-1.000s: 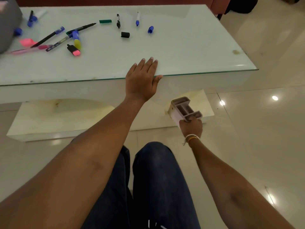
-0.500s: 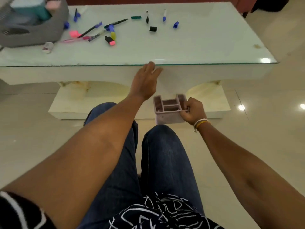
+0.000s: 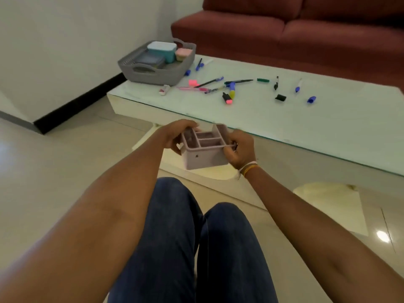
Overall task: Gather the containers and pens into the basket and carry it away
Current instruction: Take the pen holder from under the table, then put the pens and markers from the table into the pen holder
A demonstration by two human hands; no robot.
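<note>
In front of the knees, short of the table's near edge, a pale divided organizer point(image 3: 203, 147) hangs in the air between both hands. The left hand point(image 3: 175, 136) clasps its end at nine o'clock, fingers curled over the rim; the right hand point(image 3: 239, 149) pinches the end at three o'clock. The gray basket point(image 3: 153, 72) sits up at eleven o'clock on the glass table point(image 3: 328, 127), already holding lidded boxes point(image 3: 161, 50). Pens point(image 3: 209, 82) and loose caps lie scattered at twelve to one o'clock. To do this step well, I would keep the organizer level, carry it toward eleven o'clock, and lower it into the basket's free near corner rather than onto the boxes, passing above the pens.
</note>
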